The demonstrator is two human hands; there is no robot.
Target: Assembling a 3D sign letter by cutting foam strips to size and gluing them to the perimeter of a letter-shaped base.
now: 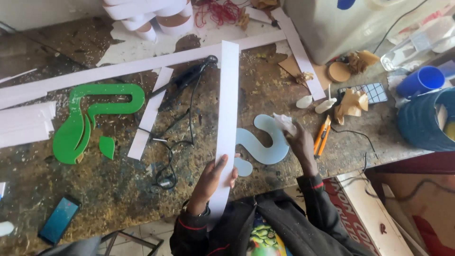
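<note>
My left hand [213, 178] grips the near end of a long white plastic strip [228, 99] that reaches away across the worn workbench [118, 185]. My right hand [298, 137] holds a crumpled whitish rag [284, 123] against a pale blue S-shaped acrylic cut-out [265, 142] lying flat on the bench. The strip crosses over the left part of that cut-out.
A green acrylic letter with leaf shapes [90, 121] lies at left, beside white strips [149, 114] and a black corded tool [187, 78]. An orange utility knife [322, 137], small white bottle [327, 104], calculator [374, 92], blue cup [422, 80] and blue bucket [422, 123] sit right. A phone [59, 220] lies near the front left.
</note>
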